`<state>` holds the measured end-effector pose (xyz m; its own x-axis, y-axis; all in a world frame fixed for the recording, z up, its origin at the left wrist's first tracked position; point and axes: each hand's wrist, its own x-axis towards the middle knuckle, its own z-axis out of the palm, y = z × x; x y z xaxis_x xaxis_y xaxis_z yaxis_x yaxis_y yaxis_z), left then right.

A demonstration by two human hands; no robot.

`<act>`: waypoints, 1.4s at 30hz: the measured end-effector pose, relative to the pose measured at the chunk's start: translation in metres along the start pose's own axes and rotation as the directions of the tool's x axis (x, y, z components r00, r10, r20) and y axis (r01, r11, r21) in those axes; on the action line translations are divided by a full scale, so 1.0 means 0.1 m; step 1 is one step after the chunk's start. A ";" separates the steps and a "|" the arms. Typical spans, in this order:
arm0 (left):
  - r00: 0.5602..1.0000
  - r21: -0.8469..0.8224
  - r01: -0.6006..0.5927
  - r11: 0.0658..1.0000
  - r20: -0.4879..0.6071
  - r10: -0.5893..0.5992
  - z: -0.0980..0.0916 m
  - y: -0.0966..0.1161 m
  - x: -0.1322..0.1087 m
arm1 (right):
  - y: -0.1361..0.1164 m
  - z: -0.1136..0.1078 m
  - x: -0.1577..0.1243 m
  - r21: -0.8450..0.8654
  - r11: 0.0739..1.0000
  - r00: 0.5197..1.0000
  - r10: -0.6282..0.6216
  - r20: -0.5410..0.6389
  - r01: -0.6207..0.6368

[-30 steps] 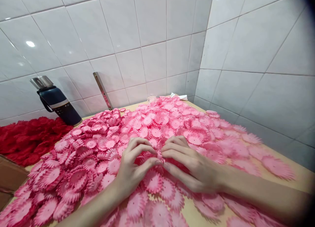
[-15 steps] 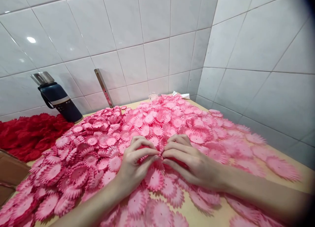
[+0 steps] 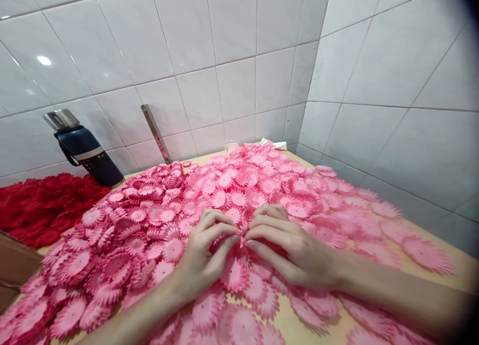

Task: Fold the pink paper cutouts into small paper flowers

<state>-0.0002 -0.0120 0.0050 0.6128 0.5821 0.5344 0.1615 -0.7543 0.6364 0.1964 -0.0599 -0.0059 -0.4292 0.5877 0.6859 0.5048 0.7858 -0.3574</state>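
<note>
My left hand (image 3: 211,245) and my right hand (image 3: 286,245) meet fingertip to fingertip in the middle of the view. Between them is a small pink petal disc (image 3: 242,230), pinched from both sides, with only its ruffled edge showing. Thumbs and index fingers are pressed together on it, and the other fingers curl behind. All around and under the hands lie pink petal discs (image 3: 245,325) with notched rims and a small hole in the centre. Just below the fingertips, one disc (image 3: 235,275) lies face up.
A heap of red petal pieces (image 3: 41,205) lies at the left, beside a dark blue thermos (image 3: 90,153). A metal strip (image 3: 155,134) leans on the tiled wall (image 3: 198,40). A clear cup (image 3: 232,146) and white paper (image 3: 275,144) lie at the back. A cardboard box (image 3: 17,267) stands at left.
The fingertips of my left hand have drawn slightly apart from those of my right, showing more of the pink piece. The whole view has shifted a little.
</note>
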 end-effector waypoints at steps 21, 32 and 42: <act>1.000 0.002 0.015 1.000 0.012 -0.015 0.01 0.05 0.00 | -0.01 -0.06 -0.01 0.048 0.995 0.997 0.082 0.010 -0.083; 0.995 -0.018 0.077 0.997 -0.057 -0.078 -0.01 0.08 0.02 | 0.04 -0.02 0.01 0.029 0.993 0.989 0.115 -0.098 -0.113; 0.998 -0.016 0.060 0.998 -0.011 -0.061 -0.02 0.06 0.01 | 0.05 0.01 0.00 0.000 0.994 0.991 0.105 -0.085 -0.106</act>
<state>-0.0006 -0.0157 0.0106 0.5932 0.6302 0.5010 0.1862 -0.7129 0.6761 0.1981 -0.0561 -0.0079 -0.3083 0.6485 0.6960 0.5469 0.7195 -0.4281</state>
